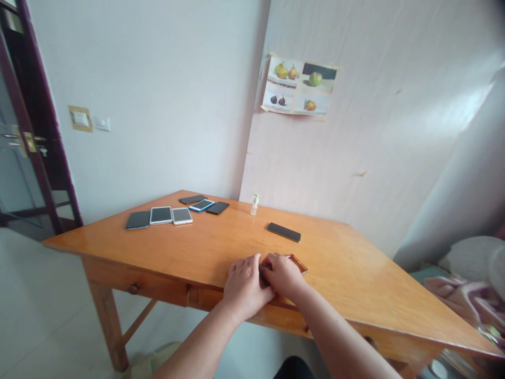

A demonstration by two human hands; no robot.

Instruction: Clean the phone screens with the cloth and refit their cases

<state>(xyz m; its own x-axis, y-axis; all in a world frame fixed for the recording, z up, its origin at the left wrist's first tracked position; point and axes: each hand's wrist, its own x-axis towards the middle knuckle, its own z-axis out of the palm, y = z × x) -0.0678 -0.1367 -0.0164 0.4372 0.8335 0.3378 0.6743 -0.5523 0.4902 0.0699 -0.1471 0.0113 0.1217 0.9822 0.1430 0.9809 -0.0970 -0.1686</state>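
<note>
Held left hand (245, 284) and right hand (286, 275) close together over a mostly hidden dark item (264, 280), near the front edge of the counter (355, 284).
Had both hands curled inward, seemingly to steady it; could not tell a pinching grip from a covering one. Had a thin-rimmed, case-like frame (299, 263) partly behind the right hand, perhaps for easy reach. Had a dark phone (284, 232) farther back and six devices (161, 215) toward the far left corner, likely out of the way.

Hands (245, 284) together at table (351, 273) edge; phone (284, 232) beyond.
</note>
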